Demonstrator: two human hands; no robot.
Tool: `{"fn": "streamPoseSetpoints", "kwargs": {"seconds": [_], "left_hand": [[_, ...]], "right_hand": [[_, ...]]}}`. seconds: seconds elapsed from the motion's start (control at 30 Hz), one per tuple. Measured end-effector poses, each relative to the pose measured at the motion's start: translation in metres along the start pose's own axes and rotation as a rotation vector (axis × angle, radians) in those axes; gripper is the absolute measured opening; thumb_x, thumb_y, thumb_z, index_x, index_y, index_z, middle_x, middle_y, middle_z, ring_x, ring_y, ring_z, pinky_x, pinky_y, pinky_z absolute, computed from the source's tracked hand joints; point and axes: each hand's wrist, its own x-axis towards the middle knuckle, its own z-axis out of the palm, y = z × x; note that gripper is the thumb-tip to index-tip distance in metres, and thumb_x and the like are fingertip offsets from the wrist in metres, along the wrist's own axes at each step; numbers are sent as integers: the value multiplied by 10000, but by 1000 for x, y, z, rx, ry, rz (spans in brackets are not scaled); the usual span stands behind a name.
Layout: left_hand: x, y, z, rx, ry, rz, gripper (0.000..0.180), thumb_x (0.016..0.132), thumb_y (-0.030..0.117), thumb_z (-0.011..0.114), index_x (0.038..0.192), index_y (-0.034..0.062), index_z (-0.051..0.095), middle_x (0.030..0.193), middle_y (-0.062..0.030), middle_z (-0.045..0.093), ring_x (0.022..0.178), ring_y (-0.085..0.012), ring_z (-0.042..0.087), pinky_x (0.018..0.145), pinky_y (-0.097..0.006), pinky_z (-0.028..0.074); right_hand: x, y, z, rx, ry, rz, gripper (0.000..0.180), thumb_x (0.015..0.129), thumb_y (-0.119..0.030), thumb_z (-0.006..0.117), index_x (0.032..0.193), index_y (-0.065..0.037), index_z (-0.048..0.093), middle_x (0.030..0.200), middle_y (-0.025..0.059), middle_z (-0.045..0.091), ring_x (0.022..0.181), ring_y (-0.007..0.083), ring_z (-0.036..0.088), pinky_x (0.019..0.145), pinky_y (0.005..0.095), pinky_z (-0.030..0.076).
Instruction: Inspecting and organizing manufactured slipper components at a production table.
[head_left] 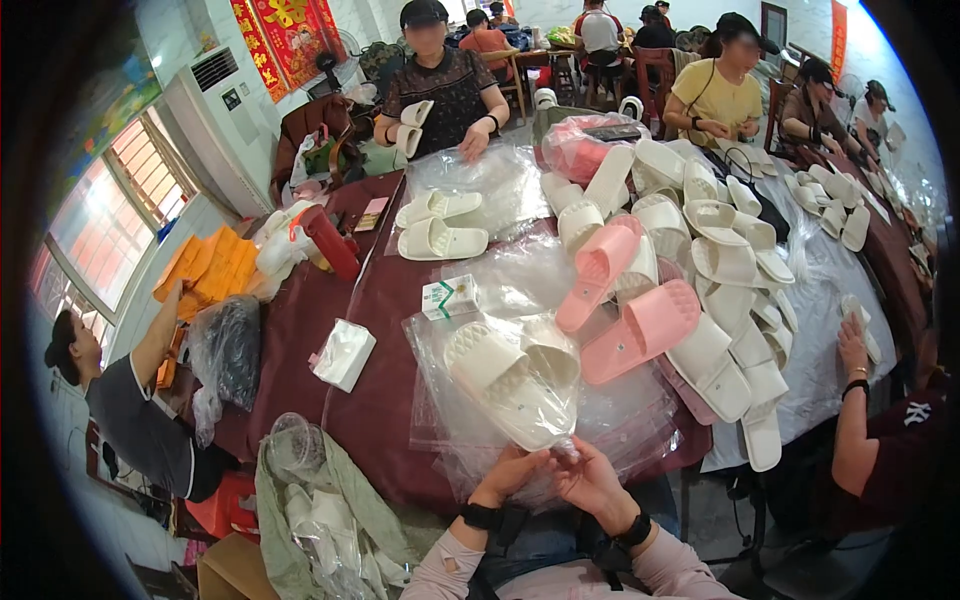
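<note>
A pair of cream slippers (490, 360) lies inside a clear plastic bag (562, 425) at the table's near edge. My left hand (515, 472) is closed on the gathered mouth of that bag, at the slippers' toe end. Right beside it, my right hand (590, 482) pinches the same bunched plastic. Beneath the bag spreads a stack of flat clear bags (640, 440). Two pink slippers (645, 335) rest just beyond it to the right, against a heap of cream slippers (730, 255).
A tissue pack (343, 355) and a small white-green box (450, 297) sit on the dark red tablecloth (385, 400). An open sack (330, 530) with bagged slippers stands at lower left. Across the table a person (445, 95) holds slippers; a co-worker's hand (853, 345) is at right.
</note>
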Motion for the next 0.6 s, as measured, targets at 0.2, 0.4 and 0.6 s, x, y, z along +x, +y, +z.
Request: {"fn": "streamPoseSetpoints", "kwargs": {"seconds": [0.2, 0.4, 0.6], "left_hand": [[6, 28, 24, 315, -49, -118, 419, 845, 86, 601, 1230, 0, 460, 1121, -65, 563, 1000, -144, 550, 854, -279, 453], [-28, 52, 67, -31, 112, -203, 418, 872, 74, 562, 1260, -10, 431, 1185, -72, 535, 1099, -133, 494, 919, -260, 403], [-90, 65, 64, 532, 67, -244, 348, 930, 77, 464, 1269, -2, 444, 1124, -82, 569, 1033, -123, 526, 885, -241, 421]], "right_hand": [[0, -8, -13, 212, -177, -27, 265, 935, -237, 446, 772, -45, 527, 862, 80, 592, 860, 233, 593, 722, 323, 538], [-15, -9, 18, 132, -55, -161, 288, 943, -226, 431, 871, 27, 549, 908, 143, 608, 932, 283, 597, 779, 327, 547], [-12, -15, 11, 175, 10, -70, 248, 923, -174, 470, 956, 63, 533, 954, 159, 613, 981, 327, 583, 822, 342, 548]]}}
